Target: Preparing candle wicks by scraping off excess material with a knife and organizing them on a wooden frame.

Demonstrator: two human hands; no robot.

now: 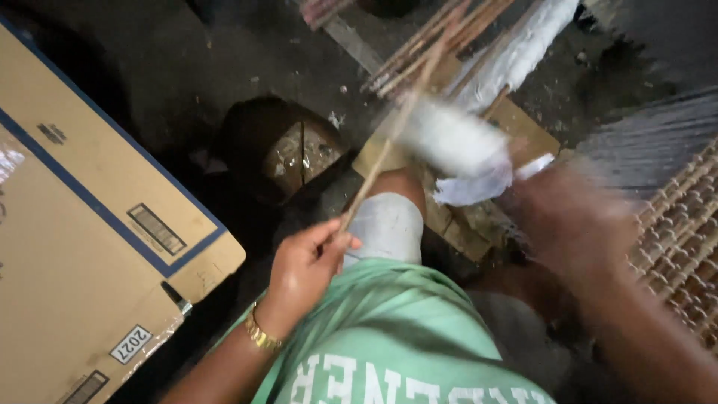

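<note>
My left hand (307, 269) pinches the near end of a thin wooden stick (389, 142) that slants up and away from me. Around the stick's upper part sits a white fluffy wad (449, 138), blurred by motion. My right hand (576, 224) is also badly blurred, just right of and below the wad, next to a scrap of white sheet (471, 187); whether it grips anything cannot be made out. A gold bracelet circles my left wrist. My knee in a light legging and a green shirt fill the lower middle.
A bundle of similar sticks (426, 45), some wrapped in white, lies at the top centre on a wooden board (523, 123). Large cardboard boxes (82, 224) stand at the left. A woven mat (684, 224) lies at the right. A dark round block (284, 146) sits on the dirty floor.
</note>
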